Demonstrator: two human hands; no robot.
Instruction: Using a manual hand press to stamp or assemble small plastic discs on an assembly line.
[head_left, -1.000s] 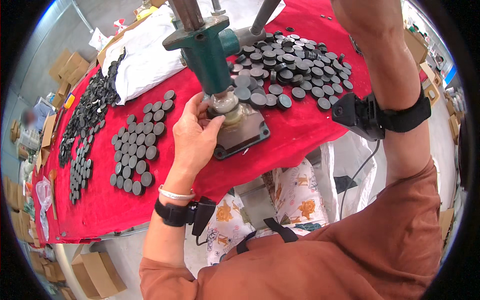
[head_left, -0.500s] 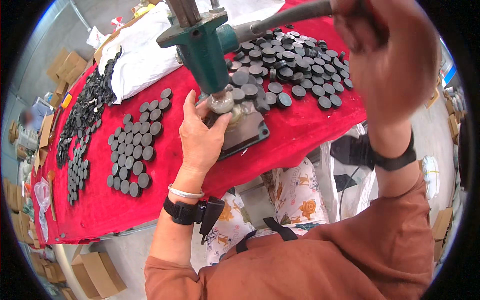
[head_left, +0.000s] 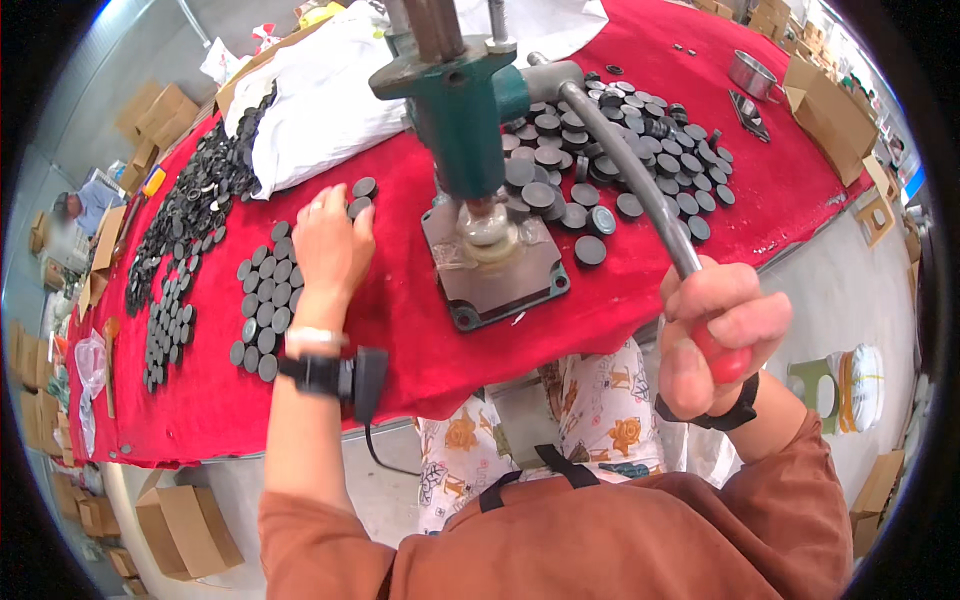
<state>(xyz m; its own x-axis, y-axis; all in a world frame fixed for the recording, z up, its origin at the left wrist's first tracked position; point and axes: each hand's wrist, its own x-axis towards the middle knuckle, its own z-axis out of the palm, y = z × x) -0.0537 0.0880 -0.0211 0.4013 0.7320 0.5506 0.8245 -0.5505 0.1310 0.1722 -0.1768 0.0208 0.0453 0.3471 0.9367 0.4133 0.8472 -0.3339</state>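
Note:
My right hand (head_left: 722,335) is wrapped around the red grip (head_left: 727,364) of a grey lever (head_left: 635,165). That lever belongs to a green hand press (head_left: 460,140), and it slants down toward me. Beneath the ram, a clear rounded piece (head_left: 485,226) meets a pale round fixture (head_left: 493,250) on the metal base plate (head_left: 510,284). Left of the press, my left hand (head_left: 333,245) is bent over a group of flat black discs (head_left: 267,290), thumb beside one of them. Its fingertips are partly hidden, and what they grip cannot be made out.
A large heap of black discs (head_left: 650,140) lies right of the press on the red cloth (head_left: 400,330). Smaller dark pieces (head_left: 190,210) spread at the far left beside a white sheet (head_left: 320,100). A metal cup (head_left: 752,75), a phone (head_left: 748,115) and a cardboard box (head_left: 828,120) sit at the back right.
My right hand has swung the lever down from high at the right. My left hand has left the press fixture and moved left to the group of discs. The view has shifted slightly.

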